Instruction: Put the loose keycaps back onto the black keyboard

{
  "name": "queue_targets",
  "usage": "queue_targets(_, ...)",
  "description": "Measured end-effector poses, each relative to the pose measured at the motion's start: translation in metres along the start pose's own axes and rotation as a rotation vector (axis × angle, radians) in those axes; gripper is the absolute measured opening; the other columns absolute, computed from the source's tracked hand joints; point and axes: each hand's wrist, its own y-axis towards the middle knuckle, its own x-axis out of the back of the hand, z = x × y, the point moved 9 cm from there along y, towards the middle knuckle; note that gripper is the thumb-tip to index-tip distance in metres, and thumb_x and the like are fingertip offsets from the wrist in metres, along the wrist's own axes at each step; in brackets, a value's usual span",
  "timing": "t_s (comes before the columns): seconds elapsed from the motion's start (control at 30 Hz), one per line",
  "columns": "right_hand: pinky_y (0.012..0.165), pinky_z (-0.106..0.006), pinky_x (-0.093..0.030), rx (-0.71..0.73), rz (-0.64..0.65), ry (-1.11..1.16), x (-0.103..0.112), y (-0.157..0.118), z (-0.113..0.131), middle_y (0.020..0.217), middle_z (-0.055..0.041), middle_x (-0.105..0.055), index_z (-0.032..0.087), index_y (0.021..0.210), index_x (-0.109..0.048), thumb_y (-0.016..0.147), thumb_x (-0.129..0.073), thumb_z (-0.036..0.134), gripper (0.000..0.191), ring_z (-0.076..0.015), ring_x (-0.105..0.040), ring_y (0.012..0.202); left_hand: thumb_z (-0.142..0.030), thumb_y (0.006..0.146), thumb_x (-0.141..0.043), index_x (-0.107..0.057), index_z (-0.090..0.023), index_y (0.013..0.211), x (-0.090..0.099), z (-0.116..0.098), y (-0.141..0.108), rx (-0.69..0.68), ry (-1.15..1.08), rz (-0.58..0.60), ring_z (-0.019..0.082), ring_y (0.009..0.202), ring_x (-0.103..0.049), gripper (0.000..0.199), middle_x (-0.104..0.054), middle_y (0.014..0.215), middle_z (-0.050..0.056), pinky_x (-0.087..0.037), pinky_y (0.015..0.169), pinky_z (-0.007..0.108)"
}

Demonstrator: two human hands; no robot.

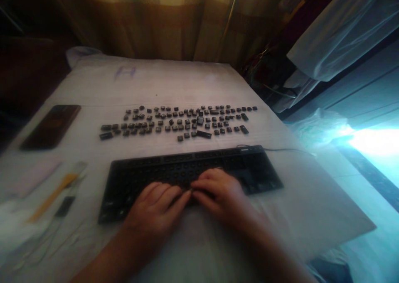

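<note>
A black keyboard (249,166) lies across the white table (174,83), with its cable running off to the right. Over its front middle edge, my left hand (158,208) and my right hand (220,193) meet at the fingertips. Both hands have thumb and fingers pressed together; whatever is between them is too small and blurred to name. Behind the keyboard, loose black keycaps (203,134) are laid out in rough rows. Parts of the keyboard's front are hidden under my hands.
A dark phone (51,127) lies at the left. Nearer me are a pinkish block (35,177), a yellow-handled tool (52,198), a small black object (65,206) and thin sticks. White cloth hangs at the upper right, beyond the table's edge.
</note>
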Motion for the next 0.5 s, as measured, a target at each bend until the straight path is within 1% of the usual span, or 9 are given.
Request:
queue_targets(0.27,0.068,-0.029,-0.050,0.074,-0.015,-0.071,0.0005,-0.0007,0.0051,0.086,-0.0057,-0.070,0.020,0.097,-0.078,0.087,-0.067,0.013,0.017,-0.0180,-0.063,0.078,-0.017,0.101,-0.043,-0.069,-0.018,0.115,-0.0031,-0.0014,-0.0022,0.013,-0.003,-0.004,0.023,0.095,-0.061,0.030,-0.071,0.102,0.006,-0.048,0.092,0.043)
queue_targets(0.5,0.066,-0.028,-0.049,0.095,-0.011,-0.141,-0.0017,-0.0019,0.0079,0.086,-0.0057,-0.070,0.020,0.097,-0.077,0.088,-0.066,0.015,0.016,-0.0173,-0.061,0.076,-0.017,0.100,-0.044,-0.069,-0.019,0.115,-0.0033,-0.0022,-0.0022,0.028,0.021,0.000,0.022,0.096,-0.062,0.029,-0.071,0.102,0.006,-0.044,0.095,0.043)
